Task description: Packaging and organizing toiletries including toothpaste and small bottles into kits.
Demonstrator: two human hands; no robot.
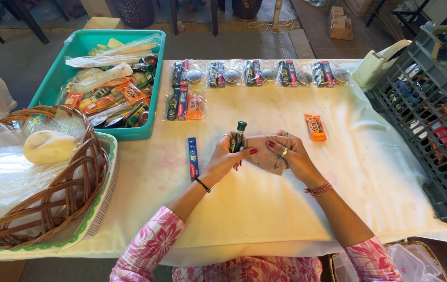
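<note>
Fingers of the left hand (227,156) are curled around a small dark bottle (239,137) with a green cap, held upright. The right hand (288,155) pinches a clear plastic pouch (266,156) just beside the bottle; the bottle is not yet inside. Both sit mid-table on the white cloth (265,209).

Beyond the bottle, a row of five filled pouches (260,73) lies finished, with a sixth (186,104) below its left end. Left of the bottle lies a blue toothpaste box (193,157); right of it, an orange packet (315,128), both loose.

Further left stands a teal tray (61,78) of supplies and a wicker basket (72,177); further right, a grey crate (432,136). Concrete floor beyond.
</note>
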